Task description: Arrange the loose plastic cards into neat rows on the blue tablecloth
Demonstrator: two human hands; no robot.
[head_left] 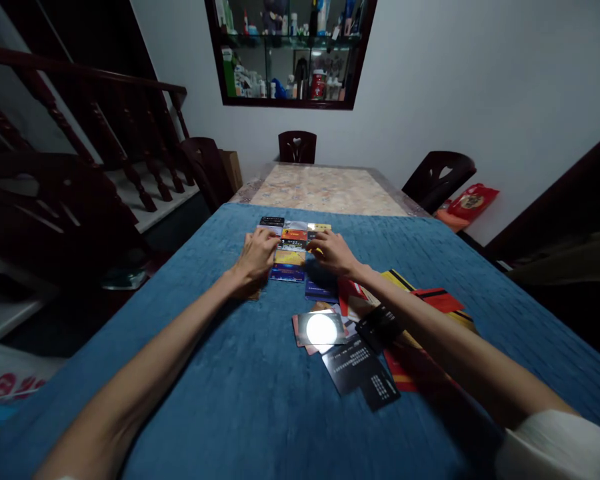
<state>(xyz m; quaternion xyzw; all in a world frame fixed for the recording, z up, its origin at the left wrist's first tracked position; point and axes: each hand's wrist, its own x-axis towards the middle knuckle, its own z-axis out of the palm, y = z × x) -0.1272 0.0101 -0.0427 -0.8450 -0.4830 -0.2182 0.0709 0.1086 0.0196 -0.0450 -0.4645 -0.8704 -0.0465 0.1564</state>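
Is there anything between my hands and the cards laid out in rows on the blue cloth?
Nothing visible. The left hand and right hand both rest on the rows of cards on the cloth. The loose pile of cards lies nearer you, under the right forearm, not between.

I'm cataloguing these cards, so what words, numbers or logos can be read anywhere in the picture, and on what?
None can be read.
Black cards: white print lines, too small to read.
Cards in rows between left hand and right hand: coloured designs, print blurred.
Shiny card: washed out by glare.
Shelf bottles: labels too small.
Red bag: gold mark, illegible.
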